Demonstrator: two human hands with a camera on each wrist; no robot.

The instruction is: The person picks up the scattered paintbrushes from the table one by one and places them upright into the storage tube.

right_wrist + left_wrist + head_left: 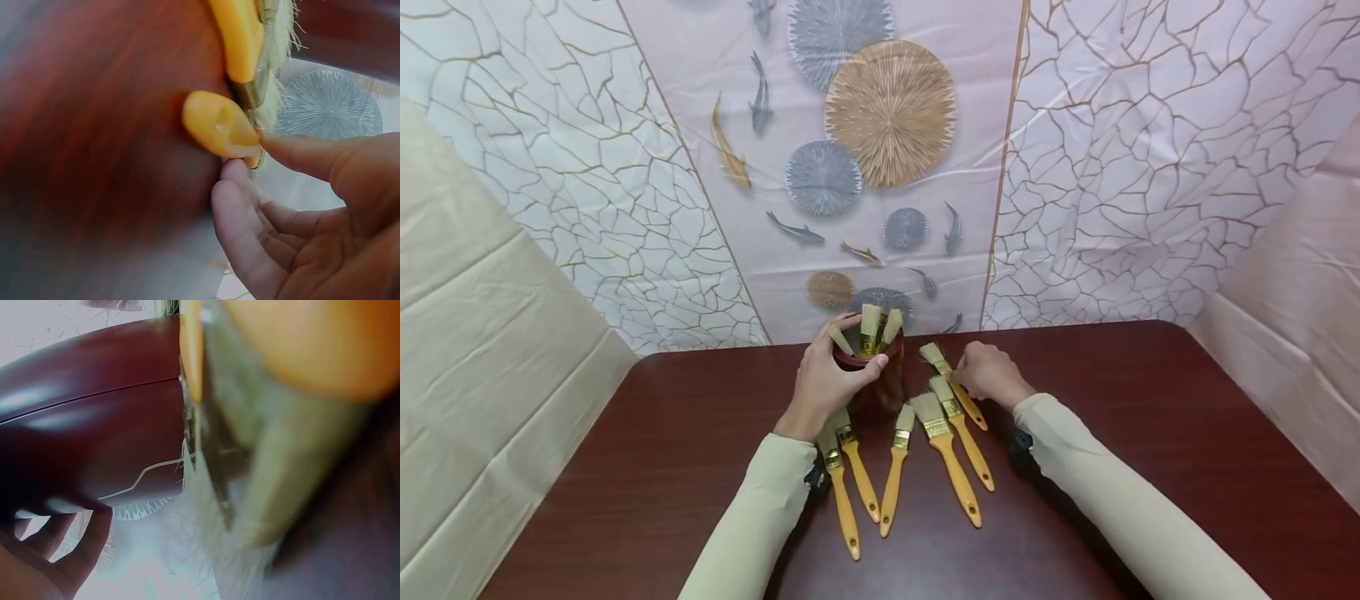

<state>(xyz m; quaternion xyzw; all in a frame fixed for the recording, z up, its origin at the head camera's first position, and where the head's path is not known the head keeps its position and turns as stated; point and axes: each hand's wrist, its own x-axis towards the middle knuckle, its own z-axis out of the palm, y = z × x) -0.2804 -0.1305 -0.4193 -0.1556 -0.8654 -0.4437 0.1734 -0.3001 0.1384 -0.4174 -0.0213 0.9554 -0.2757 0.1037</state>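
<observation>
A dark red round container stands upright near the table's far edge, with several paintbrushes in it, bristles up. My left hand grips its side near the rim, thumb at the front and fingers round the left and back. At the right, my right hand pinches the rightmost paintbrush by its yellow handle between thumb and fingers. That brush lies at or just above the table; which of these cannot be told. In the right wrist view, its handle end points toward the camera.
More yellow-handled paintbrushes lie on the dark wooden table: two by my left wrist, a narrow one in the middle, a wide one and another to its right. Patterned cloth hangs behind the table.
</observation>
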